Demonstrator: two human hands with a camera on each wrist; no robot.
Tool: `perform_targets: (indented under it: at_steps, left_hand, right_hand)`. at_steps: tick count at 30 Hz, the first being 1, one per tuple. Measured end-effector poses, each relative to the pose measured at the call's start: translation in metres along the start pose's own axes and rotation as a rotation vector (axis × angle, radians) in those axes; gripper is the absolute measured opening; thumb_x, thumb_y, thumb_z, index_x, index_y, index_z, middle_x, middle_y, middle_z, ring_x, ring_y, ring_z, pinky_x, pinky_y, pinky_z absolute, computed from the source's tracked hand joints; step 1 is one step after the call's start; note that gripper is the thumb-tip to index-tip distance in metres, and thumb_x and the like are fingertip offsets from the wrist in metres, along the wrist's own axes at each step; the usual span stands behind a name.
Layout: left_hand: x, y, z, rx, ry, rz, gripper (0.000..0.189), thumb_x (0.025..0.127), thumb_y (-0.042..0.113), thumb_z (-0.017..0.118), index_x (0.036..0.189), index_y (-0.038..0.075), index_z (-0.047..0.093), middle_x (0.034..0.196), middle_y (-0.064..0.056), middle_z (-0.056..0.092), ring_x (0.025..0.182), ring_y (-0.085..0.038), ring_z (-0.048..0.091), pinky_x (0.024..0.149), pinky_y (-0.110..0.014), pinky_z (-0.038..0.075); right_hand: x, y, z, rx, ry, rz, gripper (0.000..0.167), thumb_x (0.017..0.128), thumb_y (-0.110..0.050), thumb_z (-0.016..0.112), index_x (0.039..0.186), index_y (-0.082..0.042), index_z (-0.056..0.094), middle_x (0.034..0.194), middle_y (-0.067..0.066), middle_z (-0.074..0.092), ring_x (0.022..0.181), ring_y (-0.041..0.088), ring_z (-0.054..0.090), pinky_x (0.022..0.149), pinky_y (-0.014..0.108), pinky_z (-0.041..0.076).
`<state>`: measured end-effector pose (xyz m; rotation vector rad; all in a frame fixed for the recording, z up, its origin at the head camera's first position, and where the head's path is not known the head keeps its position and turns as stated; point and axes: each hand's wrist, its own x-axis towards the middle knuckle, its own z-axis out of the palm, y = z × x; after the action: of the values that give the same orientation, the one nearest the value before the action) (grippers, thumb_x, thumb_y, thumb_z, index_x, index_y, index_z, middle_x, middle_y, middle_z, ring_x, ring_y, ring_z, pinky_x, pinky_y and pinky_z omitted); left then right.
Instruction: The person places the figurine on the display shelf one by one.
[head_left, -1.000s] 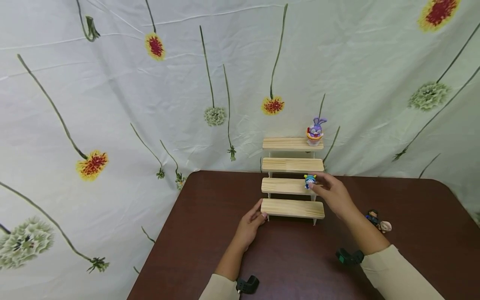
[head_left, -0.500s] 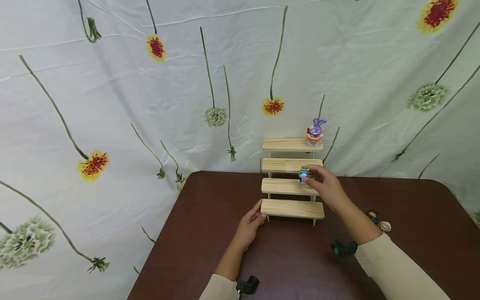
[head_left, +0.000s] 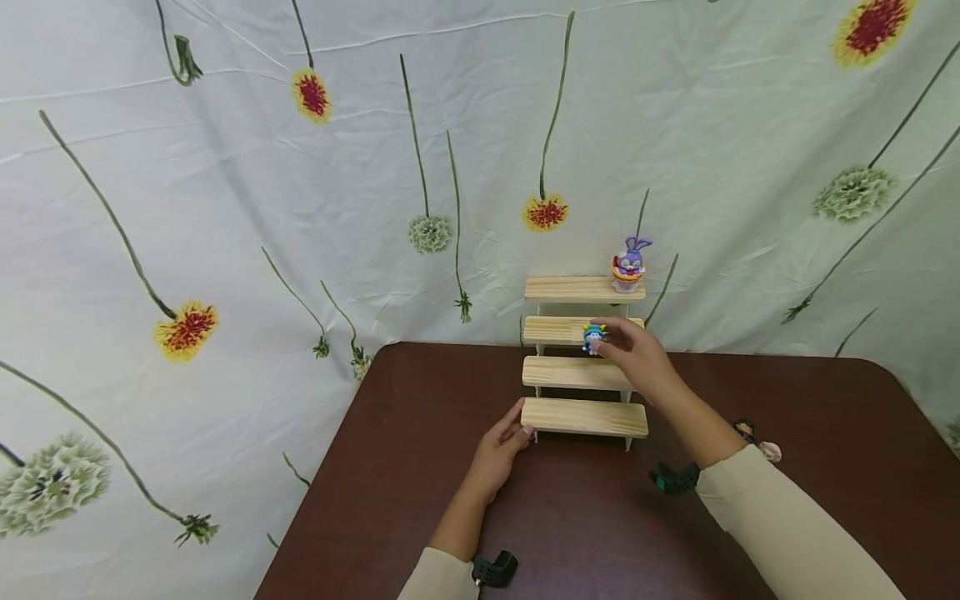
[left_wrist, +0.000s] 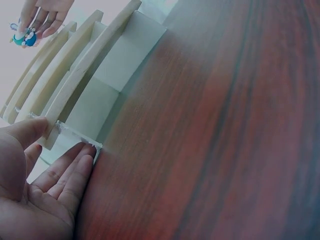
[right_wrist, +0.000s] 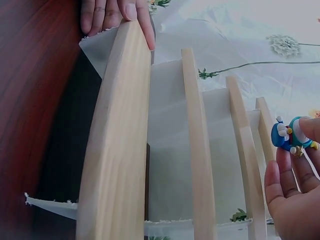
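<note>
My right hand pinches a small blue-and-white toy figurine with yellow tips on its teal top. It is held in front of the second-highest board of a wooden tiered display shelf; whether it touches the board cannot be told. In the right wrist view, thumb and fingertips grip the figurine on its side. My left hand holds the left end of the lowest board. In the left wrist view its thumb lies on the board end, and the other fingers touch the pale side support.
A purple rabbit figurine stands at the right end of the top board. Two more small figurines, one dark and one pale, lie on the brown table beyond my right forearm. A flower-printed cloth hangs behind.
My right hand has carried the figurine up and to the left, from the third board down to in front of the second. The left hand stays at the shelf's lowest board.
</note>
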<state>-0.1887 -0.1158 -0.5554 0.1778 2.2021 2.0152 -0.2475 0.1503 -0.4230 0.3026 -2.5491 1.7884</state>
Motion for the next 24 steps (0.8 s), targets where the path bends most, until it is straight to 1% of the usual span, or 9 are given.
perform_targets:
  at_steps: [8,10,15,17,24]
  left_hand:
    - [0.0,0.001,0.0,-0.003,0.003,-0.007,0.058,0.102,0.026,0.062,0.156,0.026,0.041,0.121,-0.019,0.069,0.115,-0.026,0.065,0.105,-0.037,0.054]
    - [0.0,0.0,0.0,-0.002,0.005,-0.01,0.058,0.102,0.026,0.062,0.156,0.027,0.041,0.12,-0.018,0.069,0.115,-0.026,0.065,0.105,-0.037,0.054]
    - [0.001,-0.001,0.001,-0.009,0.005,-0.001,0.058,0.102,0.025,0.062,0.156,0.023,0.041,0.118,-0.02,0.069,0.112,-0.024,0.065,0.103,-0.035,0.054]
    - [0.002,-0.001,0.0,-0.014,0.002,0.005,0.059,0.102,0.024,0.062,0.157,0.02,0.04,0.118,-0.021,0.068,0.11,-0.023,0.065,0.103,-0.034,0.055]
    - [0.002,-0.001,0.001,-0.022,0.003,0.0,0.06,0.102,0.023,0.062,0.157,0.019,0.039,0.12,-0.021,0.068,0.113,-0.023,0.065,0.103,-0.032,0.054]
  right_hand:
    - [0.011,-0.003,0.005,-0.011,0.001,-0.042,0.044,0.101,-0.027,0.065,0.142,-0.013,0.057,0.132,0.016,0.063,0.122,0.033,0.06,0.104,0.049,0.051]
    - [0.013,-0.004,0.006,-0.021,-0.004,-0.043,0.045,0.101,-0.028,0.065,0.142,-0.013,0.057,0.132,0.016,0.063,0.122,0.033,0.06,0.103,0.049,0.052]
    - [0.019,-0.004,0.009,-0.044,-0.017,-0.043,0.046,0.102,-0.028,0.063,0.144,-0.012,0.055,0.134,0.015,0.062,0.122,0.034,0.06,0.1,0.05,0.053]
    - [0.02,-0.004,0.011,-0.047,-0.011,-0.045,0.046,0.102,-0.028,0.063,0.144,-0.012,0.055,0.135,0.015,0.062,0.123,0.034,0.06,0.1,0.05,0.054]
    - [0.025,-0.005,0.015,-0.038,0.006,-0.036,0.042,0.102,-0.026,0.064,0.142,-0.014,0.058,0.133,0.016,0.062,0.123,0.034,0.061,0.1,0.049,0.055]
